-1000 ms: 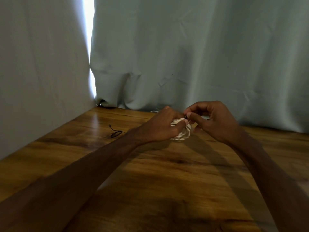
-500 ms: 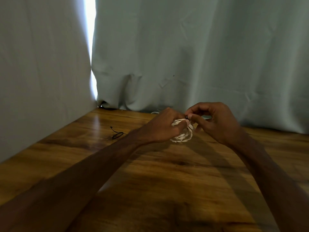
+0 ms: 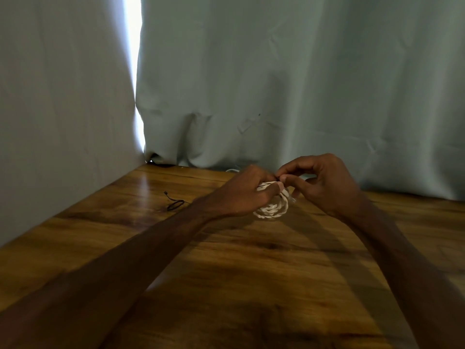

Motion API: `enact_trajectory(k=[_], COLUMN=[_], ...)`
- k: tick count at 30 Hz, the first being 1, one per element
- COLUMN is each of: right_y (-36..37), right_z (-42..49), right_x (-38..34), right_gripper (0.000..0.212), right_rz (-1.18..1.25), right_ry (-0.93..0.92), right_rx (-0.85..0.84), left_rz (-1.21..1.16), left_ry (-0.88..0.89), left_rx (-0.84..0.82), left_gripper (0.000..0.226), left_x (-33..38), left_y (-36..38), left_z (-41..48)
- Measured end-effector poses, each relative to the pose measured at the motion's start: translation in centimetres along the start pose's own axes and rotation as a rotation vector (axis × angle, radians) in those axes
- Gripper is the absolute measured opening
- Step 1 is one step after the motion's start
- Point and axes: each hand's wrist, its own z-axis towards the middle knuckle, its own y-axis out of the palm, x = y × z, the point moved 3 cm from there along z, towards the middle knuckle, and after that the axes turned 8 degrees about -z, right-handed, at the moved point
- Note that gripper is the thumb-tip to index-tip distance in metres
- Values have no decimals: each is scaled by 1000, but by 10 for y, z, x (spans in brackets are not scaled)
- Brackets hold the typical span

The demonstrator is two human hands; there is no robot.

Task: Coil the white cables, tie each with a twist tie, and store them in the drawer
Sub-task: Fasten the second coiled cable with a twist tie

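- White cable coil [image 3: 273, 210] is in your left hand [image 3: 239, 196], over the far part of the worktop [image 3: 226, 273], a little right of centre. It is wound into a small, tight ring with its lower loops showing below your fingers.
- Whether the coil's lower edge touches the wood cannot be told.
- Your worktop is glossy brown wood with dark grain, and it catches a streak of light near its far left corner.
- A pale grey-green curtain [image 3: 289, 84] hangs along the far edge. A second pale panel [image 3: 63, 109] closes the left side, and a bright strip of daylight [image 3: 132, 46] shows between them.
- A loose black twist tie [image 3: 176, 204] lies bent into a loop on the wood, well to the left of your hands.
- A bit of white cable [image 3: 231, 170] shows at the curtain's foot, just behind your left hand.
- Your left arm reaches in from the lower left, the hand's fingers and thumb curled round the coil's upper half.
- Your right hand [image 3: 327, 186] comes in from the right, wrist raised, thumb and forefinger pinching a small dark tie end [image 3: 277, 177] at the top of the coil. The other fingers are bent loosely behind.
- Both hands meet at the coil, fingertips nearly touching.
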Motion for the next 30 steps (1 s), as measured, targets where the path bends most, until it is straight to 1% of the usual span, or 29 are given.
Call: enact_trajectory(k=[8, 14, 19, 26, 30], right_y=[-1, -5, -6, -5, -3], right_z=[0, -1, -2, -7, -8], right_x=[6, 8, 8, 7, 6], right_gripper=[11, 16, 12, 13, 13], right_rz=[163, 215, 212, 387, 410], right_ry=[65, 134, 197, 326, 351], right_rx=[-60, -40, -105, -144, -142], left_rz=[69, 94, 128, 206, 205], left_ry=[23, 75, 98, 123, 131], left_rx=[-20, -18, -40, -67, -71], left_gripper=[31, 30, 31, 30, 31], left_x=[-1, 0, 1, 4, 4], left_y=[1, 0, 0, 3, 2], left_z=[0, 2, 2, -1, -1])
